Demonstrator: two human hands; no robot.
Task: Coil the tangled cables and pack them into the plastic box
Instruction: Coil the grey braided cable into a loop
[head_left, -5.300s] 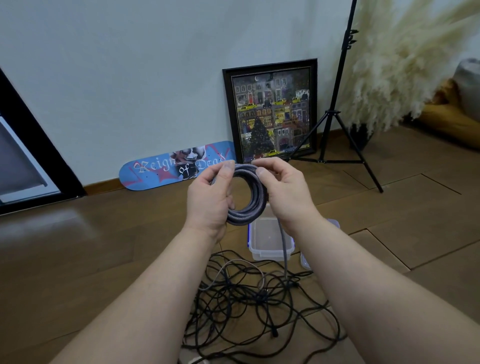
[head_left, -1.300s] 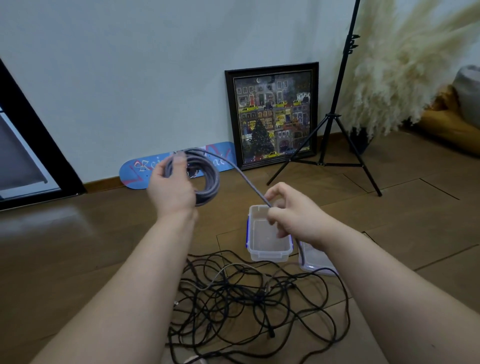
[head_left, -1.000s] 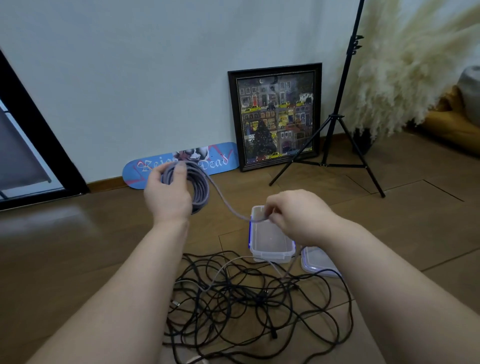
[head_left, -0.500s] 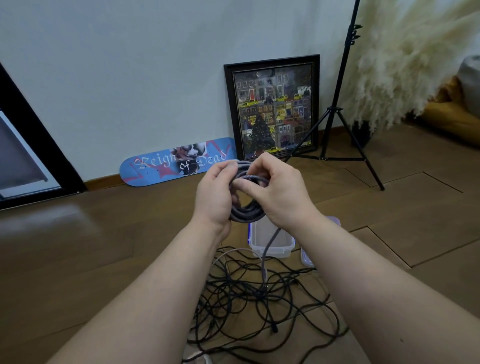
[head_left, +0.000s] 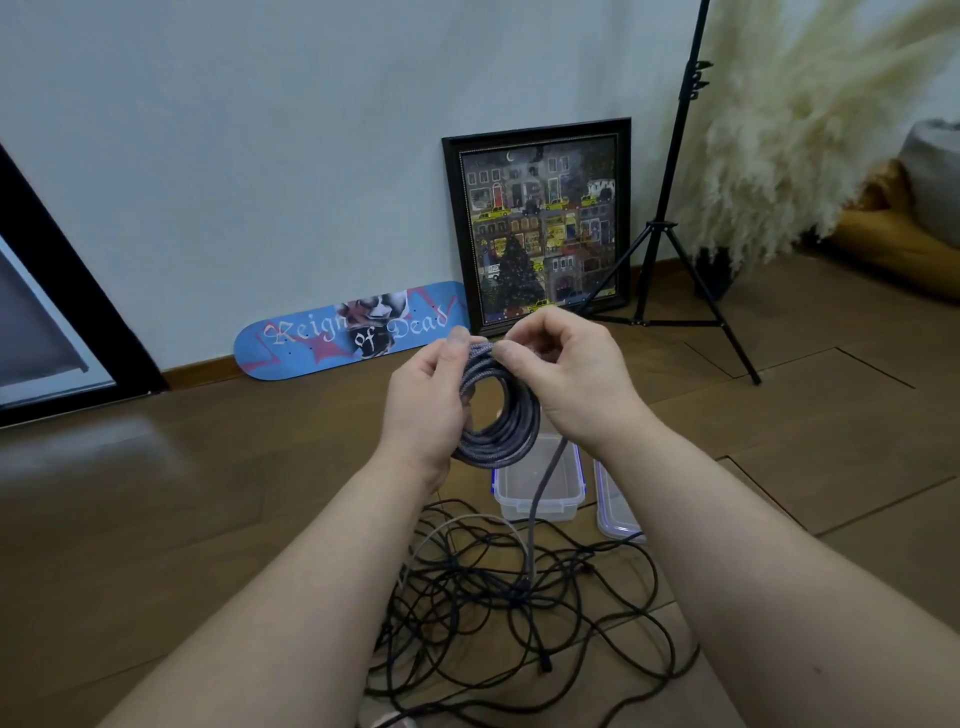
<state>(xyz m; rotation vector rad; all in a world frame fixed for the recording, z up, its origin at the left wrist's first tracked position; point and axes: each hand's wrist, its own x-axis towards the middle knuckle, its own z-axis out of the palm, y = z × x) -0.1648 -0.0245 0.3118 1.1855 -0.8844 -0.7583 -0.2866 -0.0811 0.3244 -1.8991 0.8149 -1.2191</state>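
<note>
My left hand (head_left: 426, 410) grips a coil of grey braided cable (head_left: 501, 431) held up in front of me. My right hand (head_left: 566, 374) pinches the top of the same coil, thumb against the loops. A loose tail of the grey cable hangs from the coil down into a tangle of black cables (head_left: 514, 597) on the wooden floor. Behind the tangle stands an open clear plastic box (head_left: 540, 499) with blue clips. Its lid (head_left: 615, 514) lies just to its right, partly hidden by my right forearm.
A blue skateboard deck (head_left: 348, 332) and a framed picture (head_left: 540, 228) lean against the wall. A black tripod stand (head_left: 670, 228) and pampas grass (head_left: 789, 130) stand at the right. A dark framed panel (head_left: 47, 332) leans at the left.
My right hand came back from beside the box to the coil, laying another loop on it. Both hands now meet at the coil's top, which sits a little more open.
</note>
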